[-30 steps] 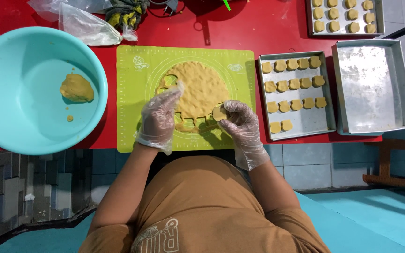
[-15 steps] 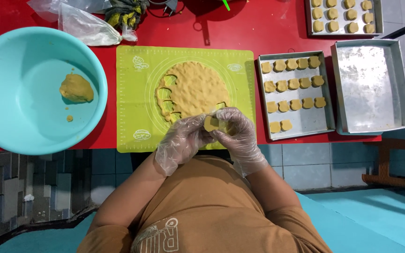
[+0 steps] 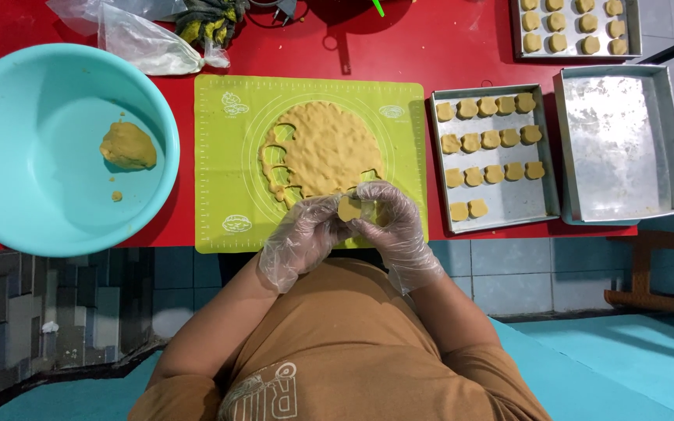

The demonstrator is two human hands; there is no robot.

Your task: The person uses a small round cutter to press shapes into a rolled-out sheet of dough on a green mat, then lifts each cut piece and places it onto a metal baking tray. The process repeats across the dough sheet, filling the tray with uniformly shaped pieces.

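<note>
On the worktop, the mat carrying the dough sheet lies between the bowl at left and two trays at right.

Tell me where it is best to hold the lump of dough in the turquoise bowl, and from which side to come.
Probably from above: the dough lump lies alone on the bottom of the turquoise bowl, whose high wall blocks a sideways approach. Close the fingers around its wider rounded middle, since the soft lump has no edge or handle.

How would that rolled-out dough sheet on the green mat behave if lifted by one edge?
The dough sheet would probably sag and tear: it looks thin and dimpled, and cut-outs notch its left edge. It may also cling to the green mat, since it lies flat on it.
</note>
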